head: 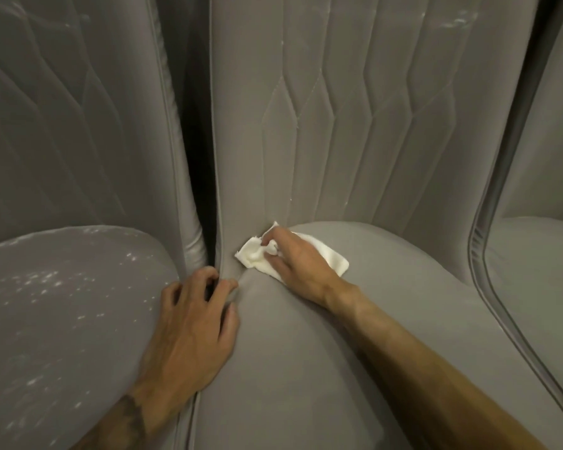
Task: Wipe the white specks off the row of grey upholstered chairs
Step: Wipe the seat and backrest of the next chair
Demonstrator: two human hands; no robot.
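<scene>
A crumpled white cloth [252,254] is gripped by the right hand [298,263] on a smooth grey seat [306,358]; the left hand [189,336] is rested splayed, empty, beside a speckled seat [62,303]

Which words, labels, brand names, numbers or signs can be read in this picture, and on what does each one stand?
None: no word, number, label or sign is readable in this view.
The white cloth under the right hand is plain.
The grey chairs show only stitched lines and white specks.
The dark mark on the left forearm is too blurred to read.
</scene>
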